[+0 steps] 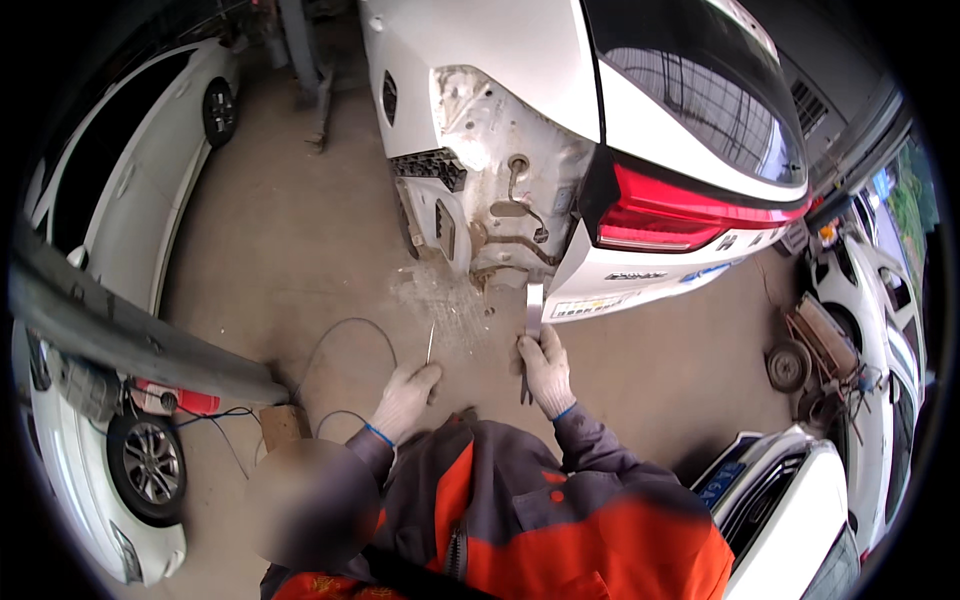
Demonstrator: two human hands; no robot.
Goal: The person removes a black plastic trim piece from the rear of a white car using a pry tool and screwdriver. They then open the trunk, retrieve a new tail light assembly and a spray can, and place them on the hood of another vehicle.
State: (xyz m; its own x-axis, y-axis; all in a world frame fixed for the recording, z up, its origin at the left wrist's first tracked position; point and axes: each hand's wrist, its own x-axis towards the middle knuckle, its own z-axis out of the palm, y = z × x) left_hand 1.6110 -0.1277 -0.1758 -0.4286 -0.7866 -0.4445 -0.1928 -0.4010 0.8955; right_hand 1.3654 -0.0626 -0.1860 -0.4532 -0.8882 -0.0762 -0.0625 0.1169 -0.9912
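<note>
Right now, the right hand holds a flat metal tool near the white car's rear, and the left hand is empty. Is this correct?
No: the head view shows the left hand holding a thin rod. The right hand holds a flat metal tool near the white car's rear.

Cannot see the lower end of the thin rod point(430, 345), hidden in the left hand point(410, 393), nor the middle of the metal tool point(534, 305), covered by the right hand point(547, 372). Cannot identify the blurred round shape point(312, 502). Can follow the stripped white car point(480, 45) only to the top edge, the lower-right car point(790, 535) only to the dark rim.
</note>
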